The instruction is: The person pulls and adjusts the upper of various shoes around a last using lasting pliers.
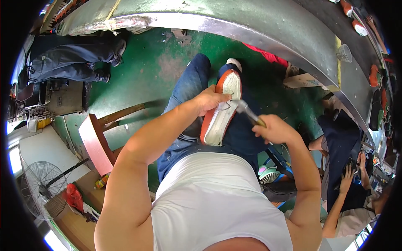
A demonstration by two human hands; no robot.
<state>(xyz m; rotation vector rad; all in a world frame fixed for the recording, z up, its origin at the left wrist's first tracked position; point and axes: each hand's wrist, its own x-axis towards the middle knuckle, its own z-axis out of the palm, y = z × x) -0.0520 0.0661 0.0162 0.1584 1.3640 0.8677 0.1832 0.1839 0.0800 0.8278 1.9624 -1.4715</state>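
An orange-red shoe (pixel 219 123) lies bottom up across my thighs, its whitish underside facing me. My left hand (pixel 208 101) grips it near the middle from the left side, thumb pressed on the underside. A thin dark loop (pixel 226 104), like thread or wire, shows by the thumb tip; I cannot tell whether the fingers pinch it. My right hand (pixel 276 129) is closed round the handle of a hammer (pixel 249 113). The metal head is close to the shoe's right edge, just right of my left thumb; whether it touches is unclear.
A long metal bench (pixel 259 29) curves across the far side, with shoes on its right part. A wooden stool (pixel 98 144) and a fan (pixel 44 184) stand left. One person's legs (pixel 71 58) show far left; a co-worker's hands (pixel 347 178) work at right.
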